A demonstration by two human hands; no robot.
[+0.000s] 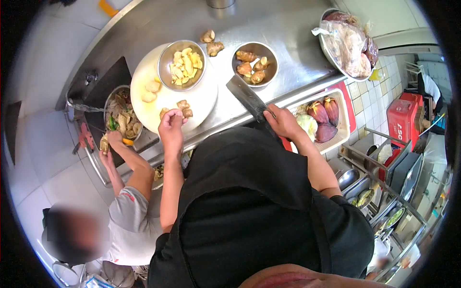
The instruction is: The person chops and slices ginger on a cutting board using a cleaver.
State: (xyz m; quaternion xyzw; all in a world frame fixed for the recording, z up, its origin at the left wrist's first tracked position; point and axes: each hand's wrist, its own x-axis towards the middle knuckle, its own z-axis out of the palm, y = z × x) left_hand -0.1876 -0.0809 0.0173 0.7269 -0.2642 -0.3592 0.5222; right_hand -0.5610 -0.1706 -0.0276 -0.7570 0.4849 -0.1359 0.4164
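My right hand (283, 122) grips the handle of a cleaver (247, 97), its broad dark blade angled up and left over the counter's front edge. At the front of a round white cutting board (206, 98), my left hand (171, 130) is closed in a pinch; what its fingers hold is hidden. Knobbly ginger pieces (184, 108) lie by its fingertips. Peeled ginger (150, 92) rests on the board's left side. A steel bowl of peeled yellow ginger (186, 66) stands on the board, and another bowl with unpeeled ginger (258, 77) is to its right.
Two loose ginger roots (214, 48) lie on the steel counter (273, 21). A basin (322, 45) with bagged food stands at right. Below, a basket (342, 134) holds banana blossoms. At left, a co-worker's hands (114, 139) work over a bowl in the sink.
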